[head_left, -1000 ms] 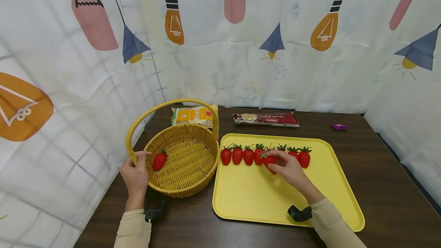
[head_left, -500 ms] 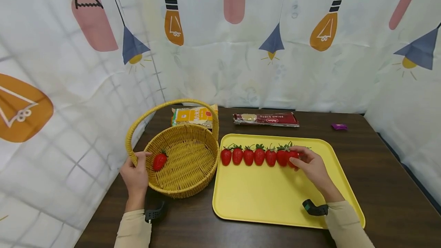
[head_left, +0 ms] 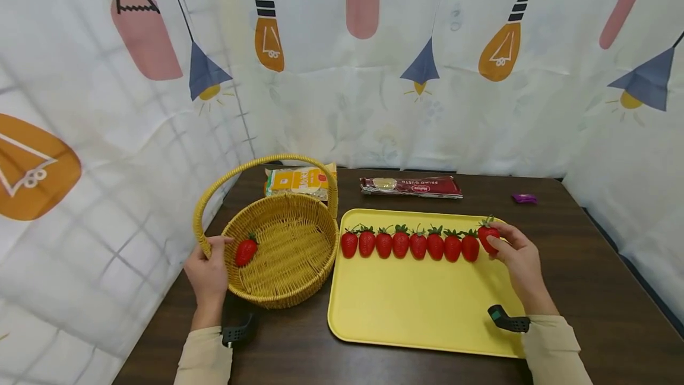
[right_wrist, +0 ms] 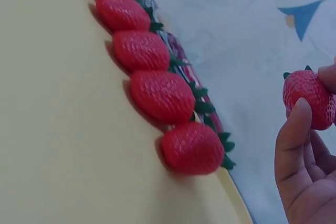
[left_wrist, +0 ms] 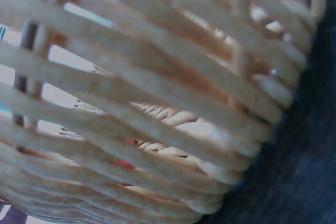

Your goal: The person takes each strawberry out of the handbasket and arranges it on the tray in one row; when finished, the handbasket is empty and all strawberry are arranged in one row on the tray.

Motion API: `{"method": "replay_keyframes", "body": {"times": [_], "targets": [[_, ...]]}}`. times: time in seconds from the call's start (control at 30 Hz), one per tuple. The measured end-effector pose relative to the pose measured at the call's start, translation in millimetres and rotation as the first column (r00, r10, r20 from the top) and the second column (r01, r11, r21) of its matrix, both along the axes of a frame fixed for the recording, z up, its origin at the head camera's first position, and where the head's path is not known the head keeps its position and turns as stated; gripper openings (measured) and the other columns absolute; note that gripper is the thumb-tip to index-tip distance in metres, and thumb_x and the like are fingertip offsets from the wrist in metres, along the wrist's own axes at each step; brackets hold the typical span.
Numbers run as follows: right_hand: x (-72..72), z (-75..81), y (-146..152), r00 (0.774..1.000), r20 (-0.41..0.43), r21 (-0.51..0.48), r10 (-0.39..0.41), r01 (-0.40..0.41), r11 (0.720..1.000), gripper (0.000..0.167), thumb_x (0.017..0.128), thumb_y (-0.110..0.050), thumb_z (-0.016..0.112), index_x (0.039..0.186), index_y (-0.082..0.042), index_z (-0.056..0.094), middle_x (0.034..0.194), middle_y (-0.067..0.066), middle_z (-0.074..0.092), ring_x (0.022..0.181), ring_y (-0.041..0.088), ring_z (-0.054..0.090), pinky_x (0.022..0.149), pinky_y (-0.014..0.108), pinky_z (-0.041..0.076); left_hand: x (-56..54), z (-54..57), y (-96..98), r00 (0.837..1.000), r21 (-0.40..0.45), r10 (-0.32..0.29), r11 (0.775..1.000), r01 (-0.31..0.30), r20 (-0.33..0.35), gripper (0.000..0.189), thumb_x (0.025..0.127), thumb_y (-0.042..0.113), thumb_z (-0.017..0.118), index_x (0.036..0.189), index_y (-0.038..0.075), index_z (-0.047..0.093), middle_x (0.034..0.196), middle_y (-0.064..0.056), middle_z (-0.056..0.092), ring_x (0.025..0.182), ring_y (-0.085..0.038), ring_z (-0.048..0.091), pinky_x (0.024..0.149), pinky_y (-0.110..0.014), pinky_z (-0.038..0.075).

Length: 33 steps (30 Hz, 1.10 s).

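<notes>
My right hand [head_left: 521, 260] pinches a red strawberry [head_left: 488, 236] with green leaves between thumb and fingers, at the right end of a row of several strawberries [head_left: 418, 246]. In the right wrist view the pinched strawberry [right_wrist: 308, 99] is apart from the end one of the row [right_wrist: 192, 149]. The row lies along the far side of a yellow tray [head_left: 417, 308]. On the left, my left hand [head_left: 208, 272] grips the yellow woven basket [head_left: 288, 299] near the foot of its handle. One strawberry [head_left: 246, 252] lies inside the basket. Close weave of the basket [left_wrist: 131, 77] fills the left wrist view.
Behind the basket lies a yellow food packet [head_left: 299, 180]. A dark red packet [head_left: 411, 187] lies beyond the tray, and a small purple wrapped piece [head_left: 524, 198] sits at the back right. A patterned curtain [head_left: 342, 100] hangs behind the dark table [head_left: 288, 349].
My right hand has moved right along the row, from its middle past its right end, with a strawberry in its fingers. The left hand and basket stay in place.
</notes>
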State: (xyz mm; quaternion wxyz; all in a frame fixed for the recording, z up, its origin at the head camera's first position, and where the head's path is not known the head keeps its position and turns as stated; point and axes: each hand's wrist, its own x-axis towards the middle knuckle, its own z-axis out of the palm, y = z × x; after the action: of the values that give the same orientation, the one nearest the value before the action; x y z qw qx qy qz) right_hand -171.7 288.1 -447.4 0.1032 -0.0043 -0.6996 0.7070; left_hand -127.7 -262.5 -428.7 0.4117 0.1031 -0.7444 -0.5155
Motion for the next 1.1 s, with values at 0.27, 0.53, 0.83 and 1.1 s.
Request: {"method": "replay_keyframes", "body": {"times": [0.27,0.53,0.83,1.1], "targets": [[-4.8,-8.5,15.6,0.994,0.035,0.016,-0.106,0.105,0.994,0.037,0.092,-0.010,0.067,0.127,0.002,0.059,0.108,-0.008,0.061,0.090,0.006,0.059,0.066,0.021,0.054,-3.0,-10.3,-7.5,1.000,-0.008,0.009,1.000,-0.009,0.003,0.037,0.100,0.022,0.054,0.084,-0.005,0.074,0.048,0.002,0.041,0.042,-0.005,0.023,0.044,-0.027,0.022],[-10.4,-19.3,25.2,0.945,0.201,0.290,-0.256,0.192,0.937,0.045,0.095,-0.024,0.064,0.136,-0.005,0.057,0.117,-0.007,0.060,0.093,0.001,0.053,0.070,0.014,0.051,-15.5,-25.8,-18.3,1.000,-0.043,0.020,0.999,-0.020,-0.001,0.035,0.100,0.021,0.054,0.084,-0.003,0.075,0.050,0.004,0.044,0.043,-0.007,0.025,0.046,-0.026,0.023],[-12.8,-28.3,24.6,0.936,0.293,0.388,-0.197,0.072,0.919,0.052,0.099,-0.027,0.058,0.144,-0.003,0.047,0.143,0.024,0.045,0.099,0.009,0.055,0.072,0.021,0.053,-6.9,-13.7,-10.7,1.000,-0.028,0.006,1.000,-0.005,0.007,0.033,0.100,0.018,0.054,0.084,-0.003,0.074,0.051,0.005,0.044,0.044,-0.005,0.024,0.047,-0.027,0.024],[-12.1,-28.5,25.4,0.937,0.307,0.376,-0.168,0.042,0.926,0.052,0.099,-0.025,0.057,0.144,0.000,0.046,0.144,0.026,0.041,0.077,-0.007,0.057,0.070,0.021,0.054,-12.0,-21.9,-15.3,1.000,-0.025,0.023,0.999,-0.022,0.020,0.034,0.100,0.018,0.053,0.084,-0.003,0.074,0.052,0.004,0.047,0.045,-0.007,0.025,0.047,-0.027,0.024]]}}
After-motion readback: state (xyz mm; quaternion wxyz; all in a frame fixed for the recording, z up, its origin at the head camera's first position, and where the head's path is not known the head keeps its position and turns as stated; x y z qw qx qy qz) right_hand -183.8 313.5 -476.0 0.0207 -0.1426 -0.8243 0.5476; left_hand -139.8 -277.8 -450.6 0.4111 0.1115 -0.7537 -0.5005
